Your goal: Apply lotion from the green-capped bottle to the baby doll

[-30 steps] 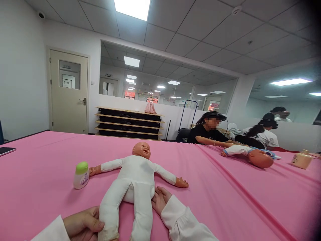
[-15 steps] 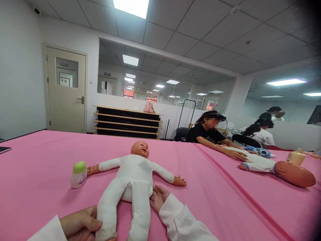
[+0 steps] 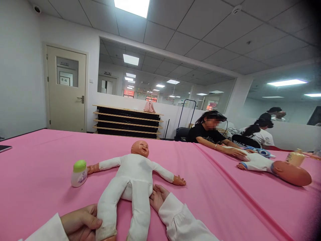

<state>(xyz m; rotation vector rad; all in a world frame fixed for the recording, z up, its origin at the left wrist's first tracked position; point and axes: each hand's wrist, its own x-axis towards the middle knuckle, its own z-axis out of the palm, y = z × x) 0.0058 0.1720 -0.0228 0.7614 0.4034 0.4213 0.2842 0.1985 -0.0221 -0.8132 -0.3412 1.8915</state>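
The left hand (image 3: 81, 221) is bent around the lower leg of a baby doll (image 3: 137, 169) with a soft white cloth body and a smooth tan head; its thumb lies along the side of the leg. The right hand (image 3: 158, 200) is loosely spread beside the hip, on the opposite side, and grips nothing. The doll lies on its back, arms stretched out, on the pink cloth-covered worktop (image 3: 213, 201). I judge that the present step is to steady the leg and hip; the next move seems to call for a gentle, even hold. Near one doll hand stands a small white bottle with a light green cap (image 3: 79, 174). Farther away, a co-worker's hand (image 3: 237, 153) rests on a second doll (image 3: 258, 163). The left fingers are partly hidden by the leg, and the lower edge cuts off the doll's feet. Whether the right hand touches the hip, I cannot tell.
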